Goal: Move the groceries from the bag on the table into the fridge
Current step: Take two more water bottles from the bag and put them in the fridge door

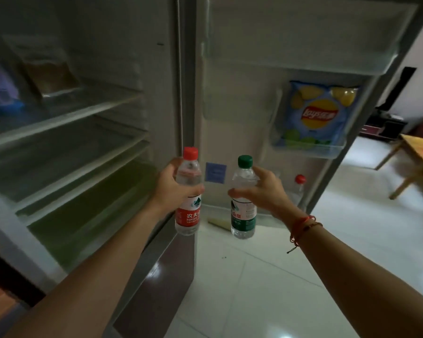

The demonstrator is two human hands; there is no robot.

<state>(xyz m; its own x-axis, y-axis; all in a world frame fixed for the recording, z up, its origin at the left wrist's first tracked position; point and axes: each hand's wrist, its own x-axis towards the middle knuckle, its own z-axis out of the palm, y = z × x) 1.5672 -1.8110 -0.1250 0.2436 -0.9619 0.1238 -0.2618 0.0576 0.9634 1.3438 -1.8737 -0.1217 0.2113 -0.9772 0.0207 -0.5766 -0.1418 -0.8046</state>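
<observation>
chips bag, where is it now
Head view, upper right: the chips bag stands in a door shelf of the open fridge, above and right of the green-capped bottle.

Bare forearms (103, 279), red-orange string bracelets (304, 225) by the right hand (263, 191), knotted end dangling

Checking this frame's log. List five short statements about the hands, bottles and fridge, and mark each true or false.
1. The left hand holds the red-capped bottle. True.
2. The right hand holds a blue-capped bottle. False: it holds the green-capped bottle.
3. The chips bag stands in a door shelf. True.
4. The fridge door is closed. False: it stands open.
5. The door holds no bottle. False: a third bottle, red-capped, stands low in the door.
</observation>
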